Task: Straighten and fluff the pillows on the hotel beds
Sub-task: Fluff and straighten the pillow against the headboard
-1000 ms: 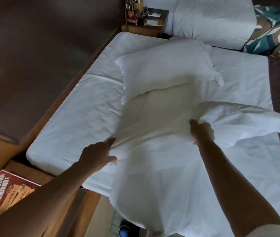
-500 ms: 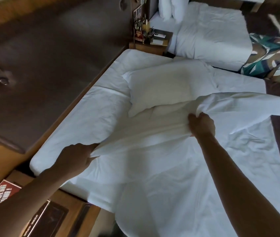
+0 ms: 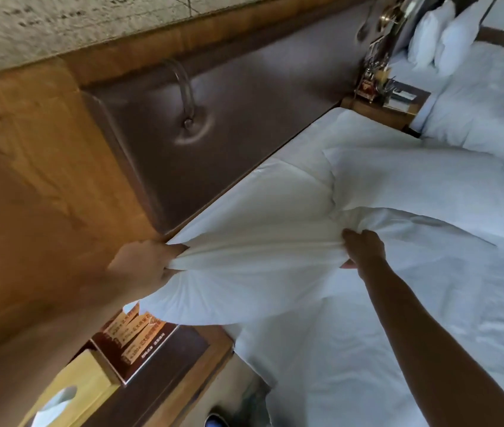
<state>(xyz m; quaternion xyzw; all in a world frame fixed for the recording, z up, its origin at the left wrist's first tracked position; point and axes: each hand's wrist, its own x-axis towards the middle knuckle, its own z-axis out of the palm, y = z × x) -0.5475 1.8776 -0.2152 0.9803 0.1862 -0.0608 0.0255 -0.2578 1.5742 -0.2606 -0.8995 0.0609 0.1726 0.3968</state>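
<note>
A white pillow (image 3: pixel 260 229) is stretched between both hands near the head of the bed (image 3: pixel 398 349). My left hand (image 3: pixel 149 266) is blurred and clenches its left end beside the headboard. My right hand (image 3: pixel 364 249) bunches the fabric at its right end. A second white pillow (image 3: pixel 423 186) lies flat on the bed just beyond my right hand. Two more white pillows (image 3: pixel 441 41) stand upright on the far bed at the top right.
A padded brown headboard (image 3: pixel 213 118) in a wooden frame runs along the left. Below it a nightstand (image 3: pixel 164 377) carries a printed card (image 3: pixel 135 340) and a yellow tissue box (image 3: pixel 69 392). Another nightstand (image 3: pixel 389 103) with small items sits between the beds.
Both hands have lifted the pillow and drawn it toward the headboard; the left hand swung left and up. The view has tilted up, showing more headboard and wall.
</note>
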